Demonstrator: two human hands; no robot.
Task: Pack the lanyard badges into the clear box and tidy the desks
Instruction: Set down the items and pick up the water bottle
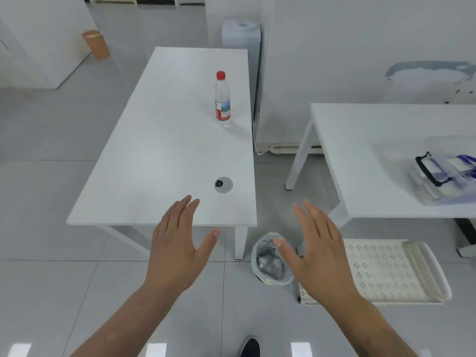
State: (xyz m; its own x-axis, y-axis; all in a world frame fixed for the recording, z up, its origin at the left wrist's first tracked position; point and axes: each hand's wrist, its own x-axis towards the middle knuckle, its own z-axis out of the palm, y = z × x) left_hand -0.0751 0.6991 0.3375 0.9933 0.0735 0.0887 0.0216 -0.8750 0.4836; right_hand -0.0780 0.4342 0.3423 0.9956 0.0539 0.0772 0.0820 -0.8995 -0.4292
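Note:
A clear box (pixel 427 191) stands on the right desk (pixel 360 140) near the frame's right edge, with a black latch handle on its near end. Blue lanyard badges (pixel 463 164) lie inside it. On the left desk (pixel 159 140) a water bottle (pixel 222 99) with a red cap stands upright near the far right side. My left hand (pixel 177 243) hovers over the left desk's near edge, fingers straight and empty. My right hand (pixel 316 248) is held out flat over the floor between the desks, holding nothing.
A grey cable grommet (pixel 223 185) is set in the left desk. A lined waste bin (pixel 270 261) stands on the floor by the desk leg. Next to the bin lies a cream perforated tray (pixel 386 269). A water dispenser (pixel 240 32) and a brown bin (pixel 96 45) are farther back.

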